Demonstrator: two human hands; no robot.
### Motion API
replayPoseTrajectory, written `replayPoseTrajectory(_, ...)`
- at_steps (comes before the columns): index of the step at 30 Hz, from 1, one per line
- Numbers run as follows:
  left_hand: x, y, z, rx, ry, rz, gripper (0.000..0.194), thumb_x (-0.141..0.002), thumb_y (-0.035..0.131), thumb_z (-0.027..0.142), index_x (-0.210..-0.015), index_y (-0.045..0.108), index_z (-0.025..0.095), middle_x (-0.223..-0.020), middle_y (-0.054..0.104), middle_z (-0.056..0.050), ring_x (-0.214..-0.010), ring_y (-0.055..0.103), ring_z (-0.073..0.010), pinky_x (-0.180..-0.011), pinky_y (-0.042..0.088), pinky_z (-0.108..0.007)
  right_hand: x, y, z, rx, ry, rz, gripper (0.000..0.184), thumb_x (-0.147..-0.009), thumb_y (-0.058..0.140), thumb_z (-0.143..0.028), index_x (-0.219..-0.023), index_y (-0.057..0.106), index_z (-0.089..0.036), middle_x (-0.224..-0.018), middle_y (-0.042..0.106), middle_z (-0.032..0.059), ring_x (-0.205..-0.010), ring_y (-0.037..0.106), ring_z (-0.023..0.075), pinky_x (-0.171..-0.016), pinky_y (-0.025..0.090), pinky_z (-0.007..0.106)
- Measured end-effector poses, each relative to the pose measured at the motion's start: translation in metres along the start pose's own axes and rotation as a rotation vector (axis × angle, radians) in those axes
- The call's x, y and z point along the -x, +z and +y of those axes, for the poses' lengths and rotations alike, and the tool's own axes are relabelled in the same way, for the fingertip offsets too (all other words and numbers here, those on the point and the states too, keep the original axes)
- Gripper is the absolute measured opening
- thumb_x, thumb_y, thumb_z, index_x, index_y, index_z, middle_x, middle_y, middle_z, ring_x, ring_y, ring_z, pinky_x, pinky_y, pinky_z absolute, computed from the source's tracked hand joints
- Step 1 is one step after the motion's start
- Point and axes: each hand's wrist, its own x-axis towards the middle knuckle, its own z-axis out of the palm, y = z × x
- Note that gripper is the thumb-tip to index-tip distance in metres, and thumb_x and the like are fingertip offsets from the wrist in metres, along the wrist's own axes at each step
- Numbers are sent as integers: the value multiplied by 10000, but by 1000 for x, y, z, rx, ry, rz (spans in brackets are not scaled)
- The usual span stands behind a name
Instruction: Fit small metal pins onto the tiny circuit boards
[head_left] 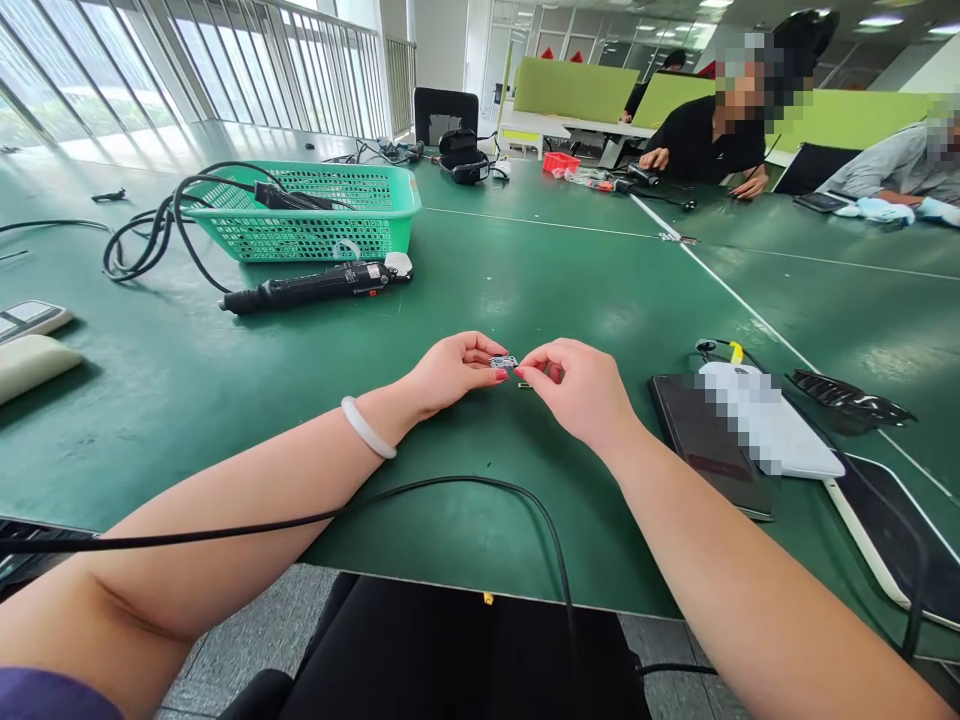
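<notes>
A small circuit board (502, 362), greyish and patterned, is held just above the green table in front of me. My left hand (457, 372) grips its left end between thumb and fingers. My right hand (574, 385) is closed in a pinch, with thumb and forefinger at the board's right end. Whether those fingertips also hold a tiny part is too small to tell. Just below the right fingertips lies a small thin piece (525, 386) on the table, its kind unclear.
A green basket (300, 240) with a cable stands behind a black electric screwdriver (315, 285). To the right lie a dark notebook-like item (709, 450), a white phone-like item (780, 425) and a black-screened tablet (900, 530). A black cable (450, 480) crosses my left forearm. People (694, 140) sit across the table.
</notes>
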Motion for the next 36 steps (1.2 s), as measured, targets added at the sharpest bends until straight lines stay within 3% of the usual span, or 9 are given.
replayPoseTrajectory(15, 0, -1, -2, -234, 171, 11, 273, -630, 730, 80, -874, 613, 109, -882, 688, -77, -811, 660, -150, -846, 524, -388, 1, 2, -2, 151, 7, -43, 155, -830, 548, -269, -730, 646, -201, -725, 601, 13, -630, 496, 130, -548, 319, 264)
replayPoseTrajectory(24, -1, -4, -4, -260, 215, -7, 269, -627, 740, 121, -875, 638, 116, -849, 694, -78, -792, 664, -158, -826, 530, -374, 2, 4, -4, 197, -30, -74, 178, -856, 498, -252, -732, 618, -206, -792, 626, 37, -662, 517, 152, -558, 323, 282)
replayPoseTrajectory(32, 1, -3, -2, -271, 163, -49, 260, -649, 729, 109, -891, 634, 111, -818, 690, -66, -772, 660, -142, -809, 527, -348, 4, 7, -3, 272, -46, -76, 192, -880, 429, -234, -745, 562, -208, -788, 596, 24, -584, 441, 125, -505, 270, 268)
replayPoseTrajectory(36, 1, -2, 1, -149, 95, -15, 250, -656, 728, 82, -886, 634, 94, -764, 669, -43, -736, 642, -112, -797, 524, -320, 4, 5, -6, 219, -18, -59, 157, -864, 467, -238, -728, 538, -214, -774, 600, 9, -612, 457, 128, -520, 282, 261)
